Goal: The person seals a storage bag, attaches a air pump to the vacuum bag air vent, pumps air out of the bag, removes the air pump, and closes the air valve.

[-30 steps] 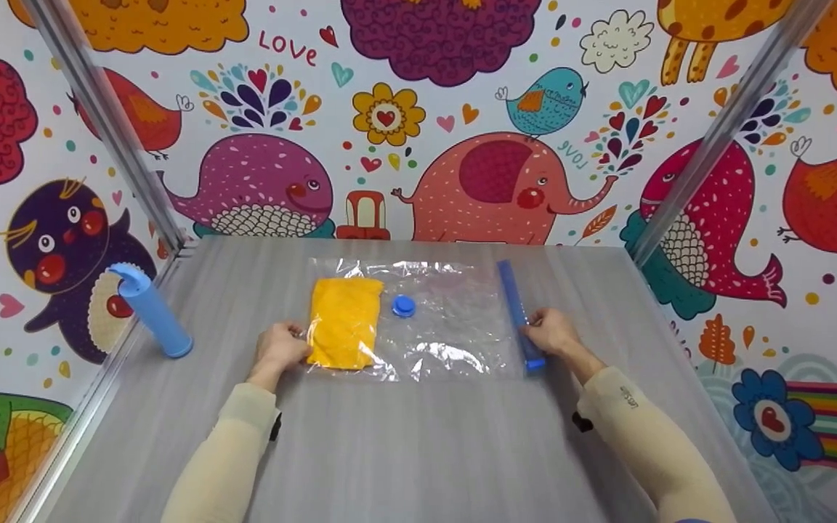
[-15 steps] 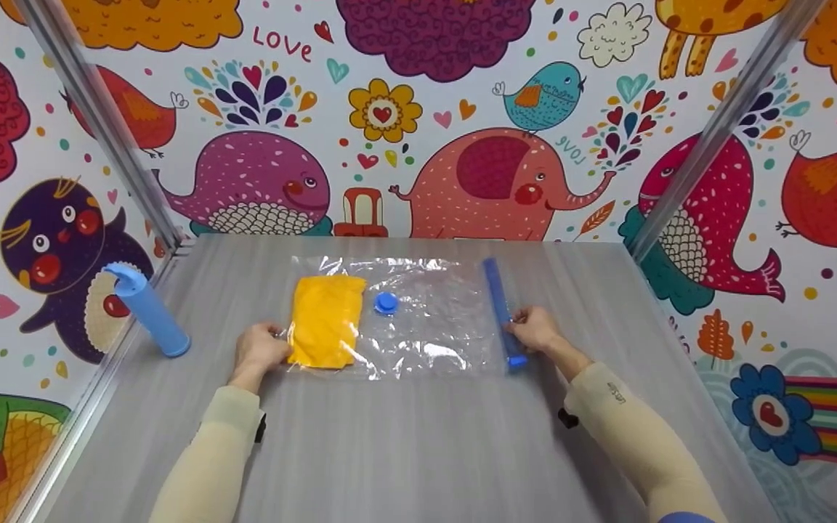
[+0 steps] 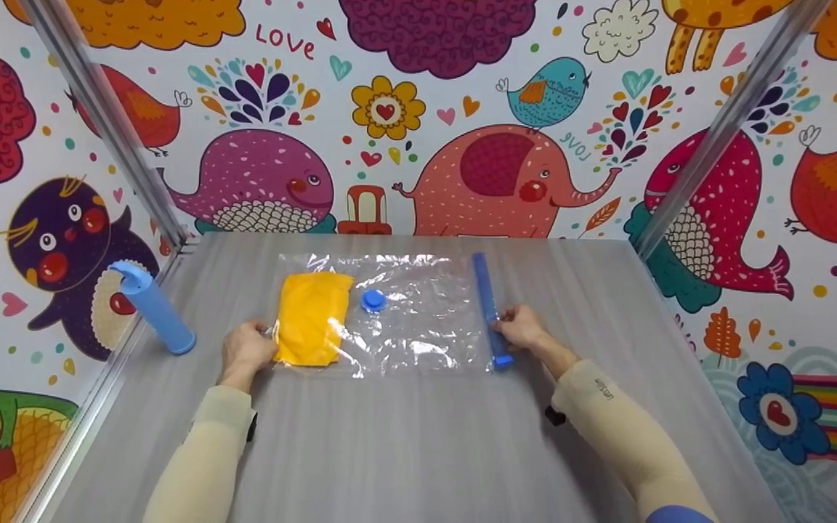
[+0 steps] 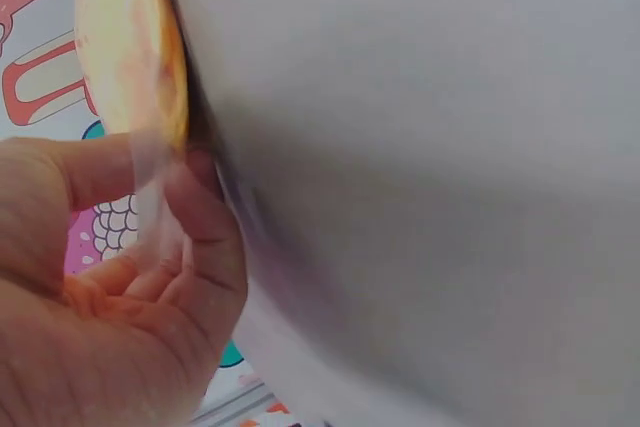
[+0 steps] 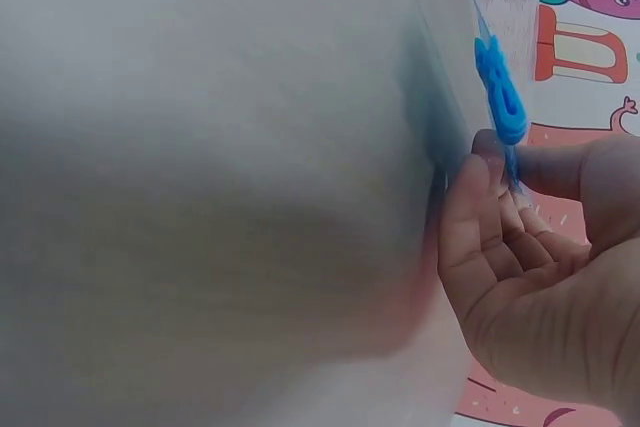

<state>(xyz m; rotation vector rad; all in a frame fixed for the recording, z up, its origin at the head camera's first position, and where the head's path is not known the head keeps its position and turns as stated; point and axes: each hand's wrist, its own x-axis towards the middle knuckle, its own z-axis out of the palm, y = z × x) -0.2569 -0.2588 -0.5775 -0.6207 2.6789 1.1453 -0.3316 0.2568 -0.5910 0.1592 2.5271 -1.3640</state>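
Clear bag (image 3: 418, 323), one; cap (image 3: 373, 300), one.

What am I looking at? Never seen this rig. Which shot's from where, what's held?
No machine here: a person works bare-handed. The wide picture comes from a camera worn on the head, looking down at a grey table; the two close-ups come from a camera on each wrist. On the table is a clear bag with a round blue cap and, inside, a flat yellow item. The left hand pinches the bag's edge beside the yellow item; the right hand pinches the opposite edge, by a blue strip. A light-blue, pump-like item is off to the left, untouched.
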